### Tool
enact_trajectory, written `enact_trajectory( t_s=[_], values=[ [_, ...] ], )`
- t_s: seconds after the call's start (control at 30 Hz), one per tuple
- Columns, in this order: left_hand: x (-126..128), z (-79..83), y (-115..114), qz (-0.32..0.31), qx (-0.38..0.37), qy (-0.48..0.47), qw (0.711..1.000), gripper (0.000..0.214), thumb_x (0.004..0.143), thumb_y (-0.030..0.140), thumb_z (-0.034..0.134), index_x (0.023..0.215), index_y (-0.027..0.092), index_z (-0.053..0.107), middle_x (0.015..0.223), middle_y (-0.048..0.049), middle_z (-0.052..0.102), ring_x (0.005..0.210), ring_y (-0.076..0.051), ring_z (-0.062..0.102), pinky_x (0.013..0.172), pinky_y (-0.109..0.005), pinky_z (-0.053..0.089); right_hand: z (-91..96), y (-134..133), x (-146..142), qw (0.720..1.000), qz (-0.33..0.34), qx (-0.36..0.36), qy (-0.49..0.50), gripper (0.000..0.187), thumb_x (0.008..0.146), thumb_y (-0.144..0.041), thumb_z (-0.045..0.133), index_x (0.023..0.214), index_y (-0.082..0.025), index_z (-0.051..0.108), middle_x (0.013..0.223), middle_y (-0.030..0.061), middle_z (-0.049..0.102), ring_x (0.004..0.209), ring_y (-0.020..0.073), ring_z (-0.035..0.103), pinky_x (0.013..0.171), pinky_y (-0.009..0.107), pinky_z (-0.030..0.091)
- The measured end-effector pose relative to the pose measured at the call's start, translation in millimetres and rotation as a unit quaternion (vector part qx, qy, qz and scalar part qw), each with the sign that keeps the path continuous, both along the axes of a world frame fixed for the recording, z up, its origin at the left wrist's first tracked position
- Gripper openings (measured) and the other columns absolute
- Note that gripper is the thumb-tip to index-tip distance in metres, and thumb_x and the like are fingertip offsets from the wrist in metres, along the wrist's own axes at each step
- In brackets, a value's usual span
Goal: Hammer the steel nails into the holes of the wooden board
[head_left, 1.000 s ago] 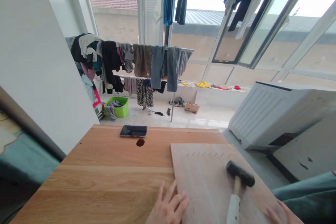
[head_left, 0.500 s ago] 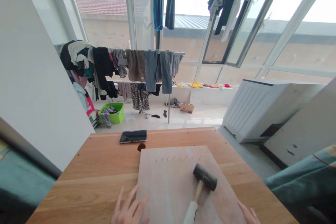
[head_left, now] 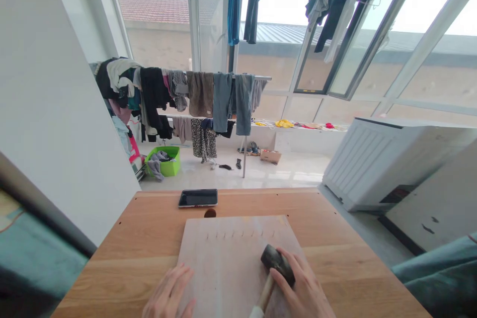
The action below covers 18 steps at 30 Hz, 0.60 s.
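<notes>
Mallet apparently being picked up: head grasped by right fingers, board touched by loose left fingers; steady lift seemingly called for.

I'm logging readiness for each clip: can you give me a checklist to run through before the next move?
1. Left hand at the board's left edge: ok.
2. Right hand on the mallet's lower handle: not ok, it is at the head.
3. Nails in one row: ok.
4. Nail depth: cannot tell, too small.
5. Phone off the board: ok, beyond it.
6. Board within the table's far edge: ok.
</notes>
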<state>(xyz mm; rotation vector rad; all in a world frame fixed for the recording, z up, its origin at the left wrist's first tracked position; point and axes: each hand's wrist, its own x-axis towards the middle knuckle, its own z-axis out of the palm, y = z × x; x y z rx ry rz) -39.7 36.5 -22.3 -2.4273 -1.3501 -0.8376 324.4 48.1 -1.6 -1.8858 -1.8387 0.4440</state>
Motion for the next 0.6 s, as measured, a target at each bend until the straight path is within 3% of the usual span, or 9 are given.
enact_trajectory(
  t_s=[0.13,0.27,0.37,0.47,0.6],
  values=[
    [8.7,0.6,16.7,0.037,-0.082,-0.104,0.99,0.033,0.092,0.038,0.054,0.122,0.027,0.062,0.114,-0.0042,0.072,0.102,-0.021,0.071,0.086,-0.028,0.06,-4.2,3.5,38.9,1.0,-0.001,-0.007,0.019,0.048,0.09,-0.052,0.05,0.128,-0.025,0.061,0.126,0.0082,0.068,0.117,0.0228,0.065,0.1,0.032,0.052],
    [23.5,14.5,49.7,0.07,-0.198,-0.201,0.957,0.032,0.09,0.036,0.056,0.119,0.023,0.065,0.105,-0.0058,0.074,0.092,-0.022,0.071,0.082,-0.035,0.061,5.3,18.5,61.0,1.0,0.013,0.017,-0.009,0.043,0.088,-0.052,0.055,0.121,-0.028,0.065,0.121,0.0076,0.07,0.113,0.0251,0.066,0.097,0.036,0.053],
    [37.8,26.2,78.9,0.042,-0.277,-0.227,0.933,0.038,0.089,0.036,0.057,0.124,0.022,0.063,0.114,-0.0065,0.074,0.086,-0.019,0.071,0.087,-0.035,0.058,23.5,44.8,46.1,0.997,0.027,0.064,-0.029,0.034,0.092,-0.044,0.052,0.12,-0.027,0.063,0.117,0.0083,0.068,0.11,0.0246,0.065,0.097,0.038,0.05],
    [47.6,33.2,98.2,0.006,-0.354,-0.237,0.904,0.038,0.09,0.034,0.054,0.125,0.022,0.063,0.111,-0.0051,0.076,0.086,-0.019,0.072,0.088,-0.033,0.057,38.3,75.0,22.9,0.995,0.069,0.011,-0.075,0.027,0.092,-0.029,0.051,0.115,-0.024,0.065,0.117,0.0092,0.067,0.111,0.0238,0.062,0.097,0.036,0.047],
    [50.2,34.3,102.9,-0.008,-0.384,-0.301,0.873,0.032,0.091,0.036,0.05,0.113,0.022,0.068,0.106,-0.0043,0.078,0.097,-0.021,0.073,0.088,-0.031,0.057,45.9,99.6,5.8,0.989,0.094,-0.045,-0.104,0.026,0.082,-0.01,0.047,0.081,-0.018,0.071,0.082,0.007,0.072,0.081,0.0216,0.068,0.077,0.031,0.048]
  ],
)
